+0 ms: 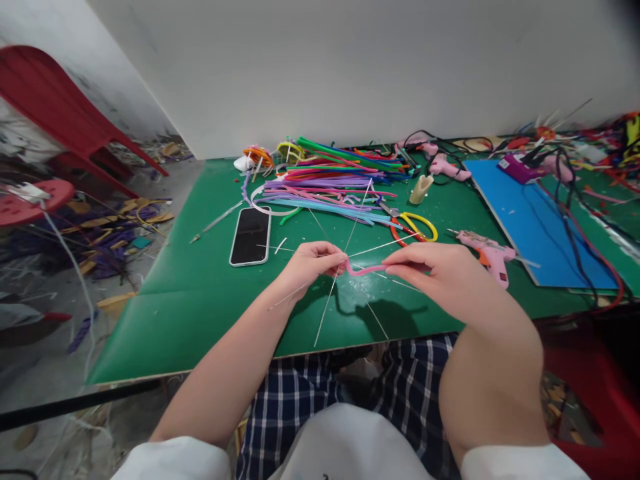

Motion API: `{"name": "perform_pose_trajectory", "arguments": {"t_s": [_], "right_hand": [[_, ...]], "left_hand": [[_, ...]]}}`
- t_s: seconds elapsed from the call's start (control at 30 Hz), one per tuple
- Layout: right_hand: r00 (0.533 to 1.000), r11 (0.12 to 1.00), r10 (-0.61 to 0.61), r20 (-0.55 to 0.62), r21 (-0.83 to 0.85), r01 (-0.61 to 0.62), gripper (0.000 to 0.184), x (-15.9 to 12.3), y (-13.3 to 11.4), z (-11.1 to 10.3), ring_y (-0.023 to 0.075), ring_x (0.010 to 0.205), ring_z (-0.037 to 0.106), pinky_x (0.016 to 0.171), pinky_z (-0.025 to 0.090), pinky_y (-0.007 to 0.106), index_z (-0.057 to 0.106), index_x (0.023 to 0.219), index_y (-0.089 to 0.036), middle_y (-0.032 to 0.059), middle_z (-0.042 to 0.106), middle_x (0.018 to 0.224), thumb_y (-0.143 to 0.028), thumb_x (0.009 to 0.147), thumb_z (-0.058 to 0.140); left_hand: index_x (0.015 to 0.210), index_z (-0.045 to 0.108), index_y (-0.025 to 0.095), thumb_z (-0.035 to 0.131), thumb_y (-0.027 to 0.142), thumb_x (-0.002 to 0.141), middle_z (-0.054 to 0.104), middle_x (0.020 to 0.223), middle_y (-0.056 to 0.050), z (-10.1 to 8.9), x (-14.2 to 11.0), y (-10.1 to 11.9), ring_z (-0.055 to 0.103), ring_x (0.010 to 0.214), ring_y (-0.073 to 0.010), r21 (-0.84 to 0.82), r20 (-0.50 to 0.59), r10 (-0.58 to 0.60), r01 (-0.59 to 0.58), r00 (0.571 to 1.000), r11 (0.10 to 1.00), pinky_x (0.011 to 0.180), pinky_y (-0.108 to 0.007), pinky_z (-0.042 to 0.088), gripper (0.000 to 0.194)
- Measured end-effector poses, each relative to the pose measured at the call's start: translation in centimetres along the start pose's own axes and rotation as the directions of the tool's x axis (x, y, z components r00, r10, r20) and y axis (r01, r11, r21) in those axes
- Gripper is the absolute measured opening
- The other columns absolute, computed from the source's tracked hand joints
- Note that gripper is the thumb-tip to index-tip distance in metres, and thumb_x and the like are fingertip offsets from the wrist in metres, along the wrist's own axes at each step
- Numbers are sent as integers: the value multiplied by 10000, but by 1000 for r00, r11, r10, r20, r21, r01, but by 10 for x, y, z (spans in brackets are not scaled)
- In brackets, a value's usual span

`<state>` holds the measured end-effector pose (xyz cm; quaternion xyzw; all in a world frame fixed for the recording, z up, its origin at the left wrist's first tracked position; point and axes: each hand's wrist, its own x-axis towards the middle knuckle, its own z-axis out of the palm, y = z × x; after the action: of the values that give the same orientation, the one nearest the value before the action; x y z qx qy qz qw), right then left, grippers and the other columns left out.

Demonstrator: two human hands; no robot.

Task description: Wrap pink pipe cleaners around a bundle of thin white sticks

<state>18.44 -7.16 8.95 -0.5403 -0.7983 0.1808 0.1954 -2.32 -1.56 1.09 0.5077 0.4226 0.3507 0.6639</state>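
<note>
A pink pipe cleaner (367, 271) runs between my two hands above the green table. My left hand (317, 261) is closed at the hub of a star of thin pale sticks (326, 308), pinching there with the pipe cleaner's left end at its fingertips. The sticks spread out in several directions, one of them crossing my left wrist. My right hand (425, 263) pinches the other end of the pipe cleaner between thumb and fingers. The star's exact centre is hidden behind my left fingers.
Behind my hands lie bundled coloured pipe cleaners (325, 187). Scissors (417, 227) with red and yellow handles rest nearby. A phone (251, 235) lies left, a pink glue gun (487, 253) right, beside a blue board (545, 233). Cables (563, 193) trail over the board.
</note>
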Motion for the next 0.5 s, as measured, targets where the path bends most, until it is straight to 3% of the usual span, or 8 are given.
{"name": "perform_pose_trajectory", "arguments": {"t_s": [0.1,0.23,0.37,0.5], "right_hand": [[994,991,38,99,127,-50,184,5,7,-2,112,672,581,576,409,218,668,820,-249,-28,670,774,-321,814,499],[981,952,75,180,278,-124,232,18,19,11,117,597,551,514,387,227,662,766,-207,-11,640,670,-372,795,500],[982,924,104,158,350,-154,222,29,32,33,121,564,549,499,389,230,656,770,-196,-12,610,608,-367,778,516],[991,943,82,108,312,-112,224,36,37,51,110,538,534,483,365,223,648,764,-194,-7,613,625,-363,789,503]], "left_hand": [[664,625,130,680,301,668,615,610,-9,1,0,0,567,560,-95,-30,51,-23,24,998,999,575,-228,453,180],[648,615,127,690,267,664,605,582,-4,2,0,-1,552,530,-82,-138,114,-9,25,993,990,534,-206,431,159],[649,609,131,689,249,661,601,582,1,3,-1,0,533,500,-73,-231,146,21,13,989,973,510,-205,419,142],[654,603,135,680,250,671,607,588,-1,5,-3,0,533,490,-75,-275,170,42,7,985,961,497,-204,417,140]]}}
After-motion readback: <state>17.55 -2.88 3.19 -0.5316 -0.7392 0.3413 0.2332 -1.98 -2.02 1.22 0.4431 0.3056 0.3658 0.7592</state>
